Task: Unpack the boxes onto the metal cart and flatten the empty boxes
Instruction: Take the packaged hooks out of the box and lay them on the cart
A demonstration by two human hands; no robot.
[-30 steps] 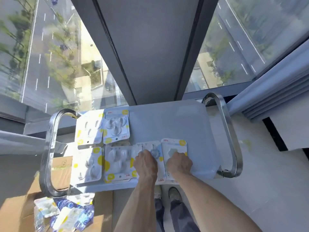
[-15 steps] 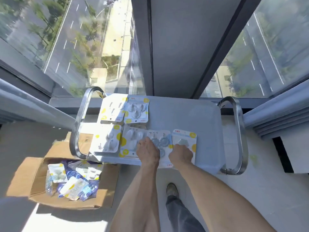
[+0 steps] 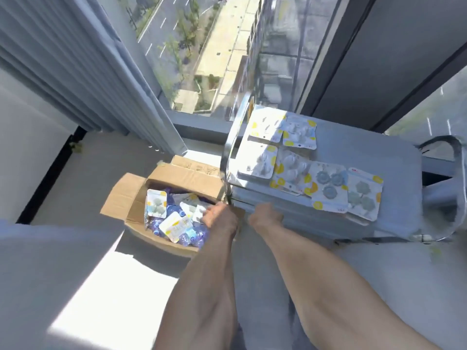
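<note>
An open cardboard box (image 3: 177,176) sits on the floor left of the metal cart (image 3: 366,152). Inside it lie several blister packs (image 3: 174,224) over blue wrapped items. More blister packs (image 3: 328,188) lie in rows on the cart's top, toward its left and front. My left hand (image 3: 219,218) is over the box's right edge, fingers reaching toward the packs and holding nothing. My right hand (image 3: 265,217) hangs empty just off the cart's front left corner, apart from the packs. Both hands are slightly blurred.
The cart has a curved steel handle on the left (image 3: 233,137) and on the right (image 3: 454,178). A pleated curtain (image 3: 75,59) hangs at the left in front of a floor-to-ceiling window (image 3: 214,59). Sunlit floor (image 3: 101,286) lies in front of the box.
Both hands have left the packs on the cart top and moved down and left toward the box. My view has swung left, bringing the box to the middle.
</note>
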